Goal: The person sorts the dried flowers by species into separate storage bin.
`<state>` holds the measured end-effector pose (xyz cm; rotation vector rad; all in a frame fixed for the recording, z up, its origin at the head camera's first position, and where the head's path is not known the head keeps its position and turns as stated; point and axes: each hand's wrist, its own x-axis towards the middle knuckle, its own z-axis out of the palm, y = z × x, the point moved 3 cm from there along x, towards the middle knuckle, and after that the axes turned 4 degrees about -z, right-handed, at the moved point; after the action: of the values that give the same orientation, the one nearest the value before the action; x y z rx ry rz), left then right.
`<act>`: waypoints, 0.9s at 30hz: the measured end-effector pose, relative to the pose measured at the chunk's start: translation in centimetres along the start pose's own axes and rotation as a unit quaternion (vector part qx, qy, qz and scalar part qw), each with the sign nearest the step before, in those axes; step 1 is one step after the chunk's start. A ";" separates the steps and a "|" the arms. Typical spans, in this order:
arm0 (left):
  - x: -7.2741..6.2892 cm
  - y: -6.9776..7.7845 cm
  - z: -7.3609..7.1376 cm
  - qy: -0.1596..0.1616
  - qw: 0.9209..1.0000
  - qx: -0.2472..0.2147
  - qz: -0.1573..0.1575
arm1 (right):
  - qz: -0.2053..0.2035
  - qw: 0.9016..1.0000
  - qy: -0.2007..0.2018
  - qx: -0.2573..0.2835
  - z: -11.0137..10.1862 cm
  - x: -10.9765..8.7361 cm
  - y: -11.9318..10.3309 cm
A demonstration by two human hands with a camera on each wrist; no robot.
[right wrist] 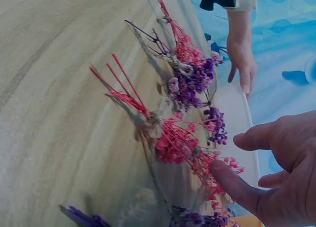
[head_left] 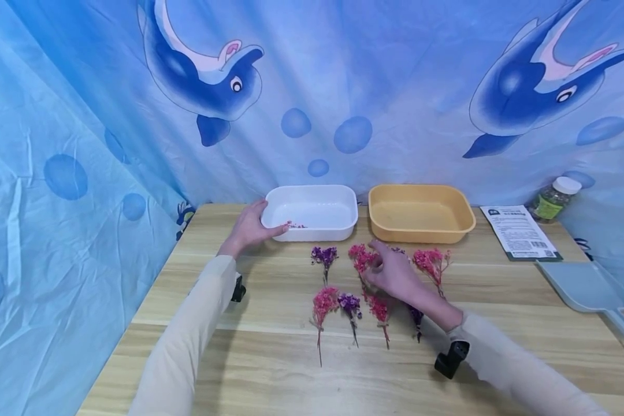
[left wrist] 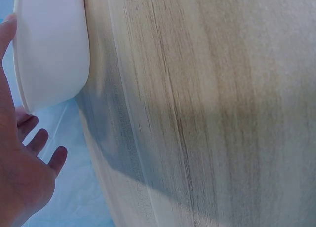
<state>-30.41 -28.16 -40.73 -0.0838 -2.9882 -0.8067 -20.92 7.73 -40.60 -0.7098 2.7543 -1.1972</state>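
My left hand (head_left: pixel 252 230) holds the left end of a white plastic basin (head_left: pixel 317 234), thumb along its front rim and fingers at the back corner. A few pink bits lie inside that basin. Over the bunches of small dried flowers reaches my right hand (head_left: pixel 395 276), thumb and forefinger apart. Its forefinger lies at the blossoms of a pink bunch (right wrist: pixel 173 145) tied with twine; whether it touches them I cannot tell. Around it lie other pink (head_left: pixel 325 303) and purple bunches (head_left: pixel 325 257), in two rows. The right hand and forearm partly cover some of them.
A yellow basin (head_left: pixel 421 236) stands right of the white one, against the blue dolphin curtain (head_left: pixel 395 69). At the right are a printed packet (head_left: pixel 520 232), a lidded jar (head_left: pixel 551 199) and a grey dustpan (head_left: pixel 587 286). The wooden table's left edge is near my left arm.
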 end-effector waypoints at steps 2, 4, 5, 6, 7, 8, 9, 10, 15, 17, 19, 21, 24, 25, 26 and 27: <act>0.0 0.0 0.0 0.000 1.000 0.000 0.001 | -0.001 1.000 0.002 -0.009 0.3 0.0 0.1; 0.0 0.0 0.1 -0.001 1.000 0.002 -0.002 | -0.001 1.000 0.003 -0.020 0.6 0.1 0.2; 0.0 0.1 0.1 -0.001 1.000 0.002 -0.003 | -0.001 1.000 0.005 -0.028 0.8 0.2 0.3; 0.0 0.1 0.1 -0.001 1.000 0.003 -0.004 | 0.001 0.999 0.006 -0.033 1.0 0.2 0.3; 0.0 0.1 0.2 -0.001 1.000 0.003 -0.004 | 0.007 0.999 0.005 -0.033 1.1 0.3 0.3; 0.0 0.1 0.2 -0.002 1.000 0.004 -0.005 | 0.011 0.999 0.003 -0.035 1.3 0.4 0.3; 0.0 0.1 0.2 -0.002 1.000 0.004 -0.007 | 0.016 0.999 0.003 -0.037 1.5 0.5 0.3; 0.0 0.1 0.2 -0.002 1.000 0.004 -0.008 | 0.022 0.999 0.003 -0.041 1.6 0.5 0.3; 0.0 0.1 0.2 -0.002 1.000 0.004 -0.010 | 0.027 0.998 0.001 -0.063 2.3 0.9 0.2; 0.0 0.1 0.2 -0.001 1.000 0.006 -0.009 | 0.028 0.998 -0.002 -0.063 2.5 1.1 0.2; 0.0 0.1 0.2 -0.001 1.000 0.006 -0.008 | 0.029 0.997 -0.005 -0.066 2.7 1.2 0.2; 0.0 0.1 0.2 0.000 1.000 0.005 -0.008 | 0.032 0.997 -0.005 -0.070 2.9 1.4 0.2; 0.0 0.1 0.2 0.000 1.000 0.006 -0.008 | 0.037 0.996 -0.005 -0.078 3.1 1.5 0.2; 0.0 0.1 0.2 0.001 1.000 0.007 -0.008 | 0.039 0.996 -0.005 -0.080 3.2 1.6 0.2; 0.0 0.0 0.3 0.001 1.000 0.007 -0.007 | 0.042 0.996 -0.005 -0.080 3.2 1.7 0.2; 0.0 0.0 0.3 0.001 1.000 0.007 -0.008 | 0.045 0.996 -0.006 -0.079 3.3 1.7 0.2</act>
<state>-30.41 -28.01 -40.98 -0.0598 -2.9958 -0.7866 -21.77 4.92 -42.85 -0.5950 2.8607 -0.9655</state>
